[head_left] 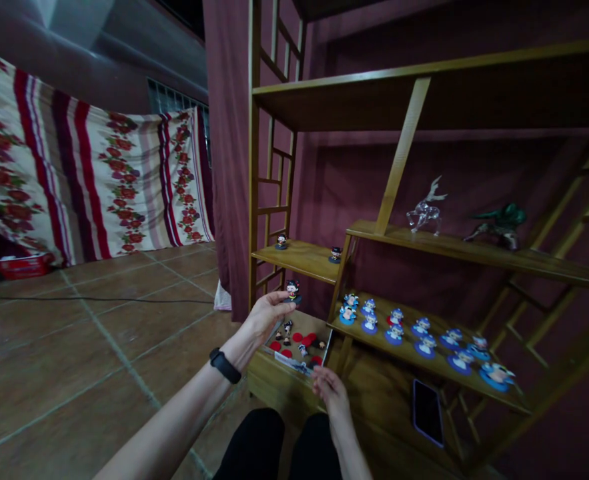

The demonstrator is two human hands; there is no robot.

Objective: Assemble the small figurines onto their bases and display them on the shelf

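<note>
My left hand (267,313), with a black band on its wrist, is raised and closed on a small black-haired figurine (293,291) pinched at its fingertips. Just above it is a wooden shelf (301,259) carrying two similar figurines (281,242). My right hand (330,390) is lower, its fingers curled at the edge of a shallow box (299,347) that holds red discs and more small figurines. What the right fingers grip, if anything, is hidden.
A wooden shelf unit fills the right. Its middle shelf holds several blue-based figurines (427,345). Above stand a clear glass deer (425,208) and a green ornament (500,223). A phone (427,411) lies on the bottom shelf. Tiled floor and floral cloth (89,173) at left.
</note>
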